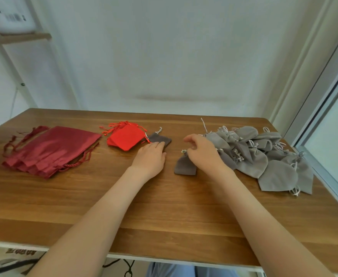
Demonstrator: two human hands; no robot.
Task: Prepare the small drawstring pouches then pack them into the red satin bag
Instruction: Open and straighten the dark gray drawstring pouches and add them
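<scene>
Bare forearms (96,212), pale blue trousers (170,270) (only a sliver shows).

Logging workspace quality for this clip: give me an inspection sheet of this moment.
Surface: wooden table.
Job's things: red satin bags stacked far left; small red pouches beside them; flat grey pouch centre; second grey pouch nearer; grey pouch pile right.
Clutter: nothing seen.
Grippers: left hand presses the flat grey pouch; right hand pinches the second grey pouch's neck.
Cables: black cable under the table's front edge.
Surroundings: white wall, shelf upper left, window right.
</scene>
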